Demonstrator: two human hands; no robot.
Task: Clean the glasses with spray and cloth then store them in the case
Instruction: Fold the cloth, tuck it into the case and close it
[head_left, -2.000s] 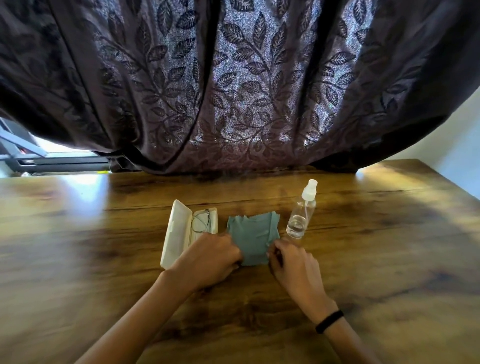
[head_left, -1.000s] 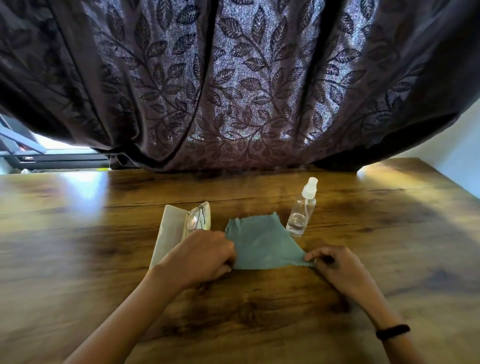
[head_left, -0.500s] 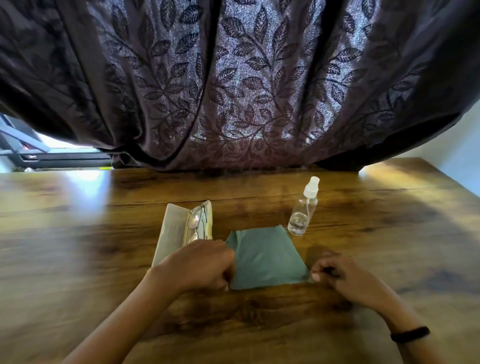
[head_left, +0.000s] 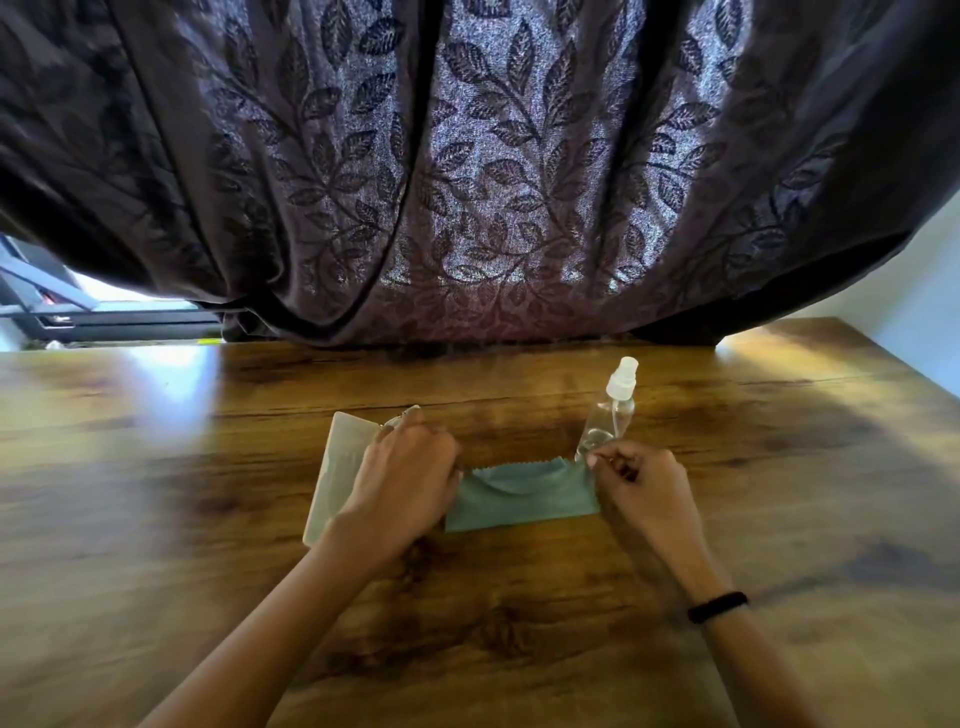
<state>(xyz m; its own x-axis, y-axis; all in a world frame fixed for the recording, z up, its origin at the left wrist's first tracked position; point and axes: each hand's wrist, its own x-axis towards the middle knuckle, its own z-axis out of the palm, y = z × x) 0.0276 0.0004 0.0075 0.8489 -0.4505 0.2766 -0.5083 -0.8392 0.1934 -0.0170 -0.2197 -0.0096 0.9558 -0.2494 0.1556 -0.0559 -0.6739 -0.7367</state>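
The wooden surface (head_left: 779, 519) lies open at 3, 6 and 9 o'clock. The open glasses case (head_left: 337, 478) sits at 9 o'clock of the green cloth (head_left: 519, 499), whose far edge has just lifted. The left hand (head_left: 405, 483) and right hand (head_left: 639, 483) each pinch a far corner, so wiping likely hasn't begun. The spray bottle (head_left: 613, 410) stands close at the right hand's 12 o'clock. The glasses (head_left: 399, 417) barely show in the case.

Your left hand (head_left: 402, 483) hides most of the wire-framed glasses (head_left: 402, 414), the right half of the open cream case (head_left: 337, 467) and the left edge of the teal cloth (head_left: 519, 496).
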